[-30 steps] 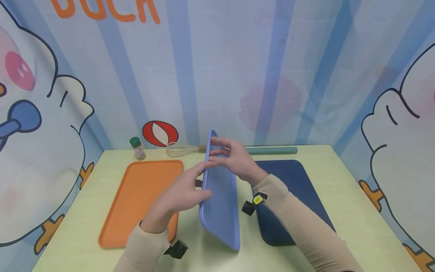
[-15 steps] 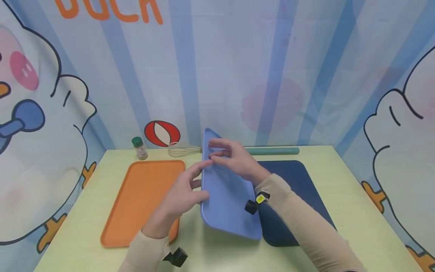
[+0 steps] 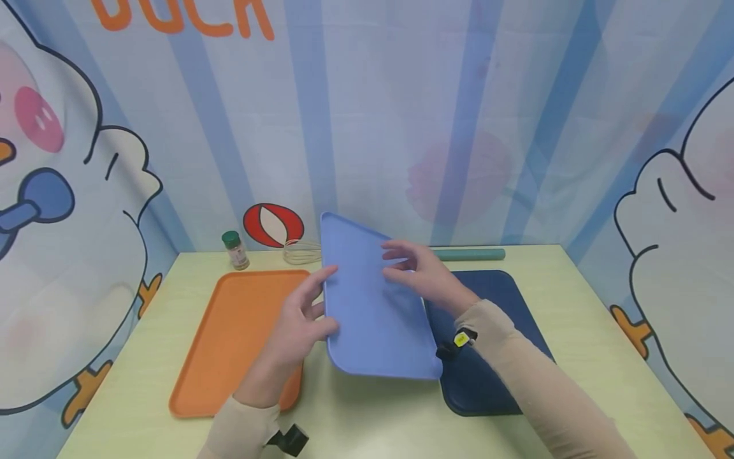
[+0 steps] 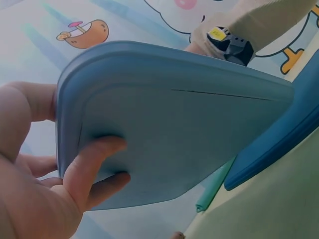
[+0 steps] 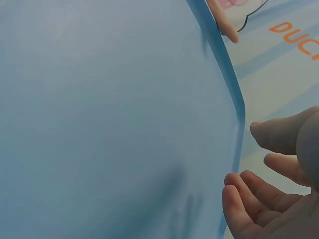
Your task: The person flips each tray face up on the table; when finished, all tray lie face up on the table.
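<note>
A light blue tray (image 3: pixel 375 312) is held tilted above the table, its inner face turned to the head camera. My left hand (image 3: pixel 292 338) grips its left edge; in the left wrist view, fingers of the left hand (image 4: pixel 45 179) lie against the tray's underside (image 4: pixel 164 134). Close to the tray's upper right edge is my right hand (image 3: pixel 427 274), fingers loosely bent. The right wrist view has this right hand (image 5: pixel 279 179) beside the rim of the tray (image 5: pixel 234 94), not wrapped round it; whether a fingertip touches is unclear.
An orange tray (image 3: pixel 241 344) lies on the left of the table (image 3: pixel 596 357), a navy tray (image 3: pixel 487 319) on the right. Along the back stand or lie a green-capped jar (image 3: pixel 236 250), a partly hidden whisk (image 3: pixel 301 252) and a teal rod (image 3: pixel 470 254).
The light blue tray has swung from nearly edge-on to showing its broad inner face, and its held edge has shifted left. My right hand has moved right, away from my left hand.
</note>
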Available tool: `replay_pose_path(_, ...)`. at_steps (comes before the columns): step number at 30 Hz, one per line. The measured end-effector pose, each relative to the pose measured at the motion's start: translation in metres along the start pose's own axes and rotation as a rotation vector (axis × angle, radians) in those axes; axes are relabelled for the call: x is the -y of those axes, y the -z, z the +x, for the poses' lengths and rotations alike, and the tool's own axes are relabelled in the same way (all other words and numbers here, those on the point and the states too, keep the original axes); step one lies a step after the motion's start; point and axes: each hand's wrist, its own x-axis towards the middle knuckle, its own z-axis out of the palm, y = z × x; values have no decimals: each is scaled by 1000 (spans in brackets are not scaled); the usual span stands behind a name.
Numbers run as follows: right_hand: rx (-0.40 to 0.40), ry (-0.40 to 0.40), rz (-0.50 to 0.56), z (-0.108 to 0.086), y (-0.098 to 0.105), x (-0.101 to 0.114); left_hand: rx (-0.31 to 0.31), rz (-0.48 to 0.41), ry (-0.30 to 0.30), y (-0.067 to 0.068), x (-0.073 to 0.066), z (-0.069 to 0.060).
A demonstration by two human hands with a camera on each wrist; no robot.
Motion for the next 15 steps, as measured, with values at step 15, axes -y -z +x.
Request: replay_pose_path(15,-69,-111,-147,-19,26,-38,-43,-116,-58,19,16,-4)
